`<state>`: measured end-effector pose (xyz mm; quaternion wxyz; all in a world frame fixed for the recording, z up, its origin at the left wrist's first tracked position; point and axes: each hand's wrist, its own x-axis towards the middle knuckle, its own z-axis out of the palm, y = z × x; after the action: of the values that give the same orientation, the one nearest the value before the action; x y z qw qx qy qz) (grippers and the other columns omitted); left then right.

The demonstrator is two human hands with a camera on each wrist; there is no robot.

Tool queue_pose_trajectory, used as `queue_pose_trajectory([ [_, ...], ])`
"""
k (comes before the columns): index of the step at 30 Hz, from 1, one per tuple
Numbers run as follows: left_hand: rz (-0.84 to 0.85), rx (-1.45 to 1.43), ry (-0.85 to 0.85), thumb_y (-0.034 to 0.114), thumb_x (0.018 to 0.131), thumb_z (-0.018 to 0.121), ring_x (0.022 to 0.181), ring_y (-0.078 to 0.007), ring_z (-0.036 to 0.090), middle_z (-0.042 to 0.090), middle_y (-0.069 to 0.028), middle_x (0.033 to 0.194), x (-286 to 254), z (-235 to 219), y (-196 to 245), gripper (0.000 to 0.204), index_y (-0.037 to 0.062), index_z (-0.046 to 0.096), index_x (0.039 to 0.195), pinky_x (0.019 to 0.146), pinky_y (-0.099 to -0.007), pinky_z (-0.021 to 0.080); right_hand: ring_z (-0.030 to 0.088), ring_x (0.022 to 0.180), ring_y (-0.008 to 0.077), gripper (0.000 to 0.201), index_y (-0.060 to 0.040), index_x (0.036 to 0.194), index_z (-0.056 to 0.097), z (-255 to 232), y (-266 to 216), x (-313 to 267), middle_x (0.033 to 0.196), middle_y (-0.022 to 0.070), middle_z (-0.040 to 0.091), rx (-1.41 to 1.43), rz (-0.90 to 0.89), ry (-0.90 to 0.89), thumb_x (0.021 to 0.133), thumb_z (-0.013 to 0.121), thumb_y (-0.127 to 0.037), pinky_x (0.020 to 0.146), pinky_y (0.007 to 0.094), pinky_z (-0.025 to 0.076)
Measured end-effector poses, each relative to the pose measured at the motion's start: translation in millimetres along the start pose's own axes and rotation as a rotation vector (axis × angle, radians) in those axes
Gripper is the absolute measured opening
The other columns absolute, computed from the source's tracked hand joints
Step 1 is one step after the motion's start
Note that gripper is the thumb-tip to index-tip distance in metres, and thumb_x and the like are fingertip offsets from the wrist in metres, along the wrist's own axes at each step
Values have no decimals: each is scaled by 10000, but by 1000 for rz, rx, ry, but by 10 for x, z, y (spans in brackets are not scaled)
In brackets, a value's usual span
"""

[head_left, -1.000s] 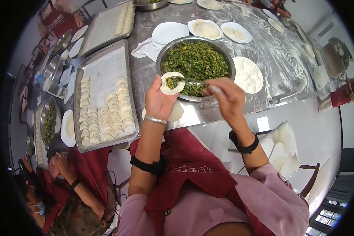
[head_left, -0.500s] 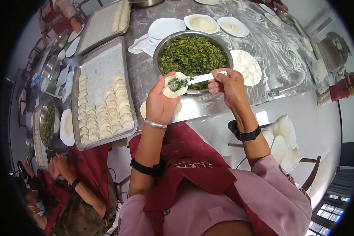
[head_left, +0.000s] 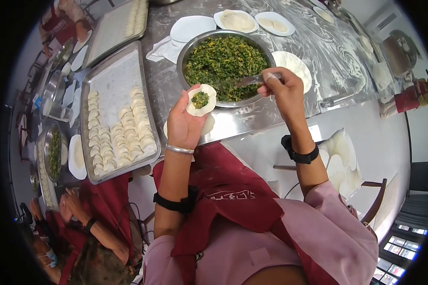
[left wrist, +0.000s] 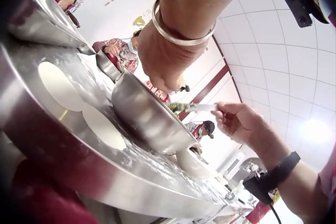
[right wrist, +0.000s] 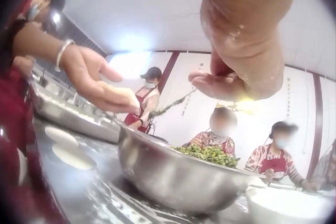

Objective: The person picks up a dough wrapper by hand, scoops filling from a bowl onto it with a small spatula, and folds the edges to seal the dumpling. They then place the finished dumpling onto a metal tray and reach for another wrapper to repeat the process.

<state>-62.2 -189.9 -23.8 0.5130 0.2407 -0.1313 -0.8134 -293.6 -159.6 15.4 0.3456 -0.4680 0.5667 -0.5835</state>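
My left hand [head_left: 183,124] is raised at the near side of a steel bowl [head_left: 182,83], with a round dough wrapper [head_left: 209,101] lying across its fingers. A small mound of chopped green filling [head_left: 200,99] sits in the middle of the wrapper. In the right wrist view the left thumb stands apart above the wrapper. My right hand [head_left: 286,90] pinches the handle end of a flat metal spatula [head_left: 249,80], thumb on top. The spatula points left over the bowl, its tip close to the green filling mix [head_left: 223,61] in it.
A metal tray [head_left: 110,71] with rows of folded dumplings [head_left: 128,135] lies left of the bowl. Flat wrappers [head_left: 207,126] are on the table's near edge. White plates [head_left: 193,28] stand behind, and a floury white round [head_left: 297,69] lies at right. Another person's hands [head_left: 73,206] are at lower left.
The spatula first came onto the wrapper, pressing at the filling, then moved right and back over the bowl. A mound of filling stays on the wrapper. The left hand has hardly moved.
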Motion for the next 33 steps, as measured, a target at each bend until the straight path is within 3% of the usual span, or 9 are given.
queue_pose_trajectory([
  [5, -7, -23, -39, 274, 1029, 436, 1180, -286, 552, 567, -173, 1270, 25, -63, -45, 422, -43, 471, 1305, 1027, -429, 433, 640, 666, 261, 79, -79, 833, 671, 195, 353, -116, 720, 97, 610, -820, -636, -155, 777, 629, -43, 550, 388, 482],
  [6, -8, -23, -44, 261, 1025, 442, 1177, -286, 553, 568, -172, 1269, 23, -62, -50, 416, -44, 470, 1306, 1025, -430, 435, 602, 709, 328, 88, -107, 809, 659, 269, 402, -155, 730, 106, 571, -871, -585, -190, 729, 635, -80, 576, 438, 468],
  [9, 3, 32, -55, 223, 1022, 440, 1220, -306, 524, 542, -192, 1302, 0, -55, -31, 415, -60, 447, 1325, 1063, -442, 410, 601, 706, 310, 98, -103, 817, 658, 362, 404, -229, 736, 99, 552, -924, -605, -250, 725, 631, -80, 568, 439, 464],
  [10, 7, 59, -59, 211, 1022, 436, 1243, -316, 508, 529, -201, 1319, -12, -45, -22, 418, -68, 437, 1333, 1083, -448, 397, 629, 820, 329, 165, -102, 906, 671, 352, 345, -244, 828, 113, 617, -931, -495, -326, 743, 653, -86, 658, 419, 504],
  [13, 16, 68, -52, 171, 1013, 444, 1240, -304, 512, 528, -191, 1325, -85, 23, 22, 398, -60, 445, 1337, 1080, -443, 399, 622, 1014, 356, 279, -92, 1016, 669, 340, 235, -264, 1021, 140, 658, -735, -696, -266, 740, 692, -58, 823, 410, 519],
  [16, 5, 86, -72, 157, 1010, 445, 1224, -284, 527, 535, -173, 1321, -152, 73, 41, 386, -47, 457, 1337, 1063, -436, 417, 557, 1181, 375, 383, -91, 1091, 654, 421, -17, -390, 1202, 144, 624, -570, -714, -257, 721, 727, -27, 954, 431, 479],
  [20, -2, 97, -93, 130, 1008, 423, 1170, -269, 569, 548, -170, 1290, -240, 159, 18, 380, -64, 446, 1333, 1006, -405, 464, 545, 1214, 360, 307, -82, 989, 668, 564, -27, -405, 1216, 115, 618, -463, -883, -286, 697, 744, -25, 947, 445, 483],
  [28, 69, 246, -148, 181, 1032, 393, 1150, -240, 584, 551, -174, 1277, -422, 259, 8, 411, -86, 430, 1342, 1002, -397, 493, 582, 1168, 347, 203, -47, 881, 658, 711, -114, -318, 1156, 117, 661, -355, -849, -200, 696, 728, -2, 932, 433, 493],
  [33, 167, 554, -154, 133, 995, 519, 1104, -209, 612, 596, -145, 1221, -553, 316, 75, 379, -70, 487, 1313, 971, -333, 520, 604, 1132, 345, 186, -43, 876, 662, 790, -179, -306, 1129, 115, 676, -317, -821, -182, 707, 699, 23, 919, 422, 503],
])
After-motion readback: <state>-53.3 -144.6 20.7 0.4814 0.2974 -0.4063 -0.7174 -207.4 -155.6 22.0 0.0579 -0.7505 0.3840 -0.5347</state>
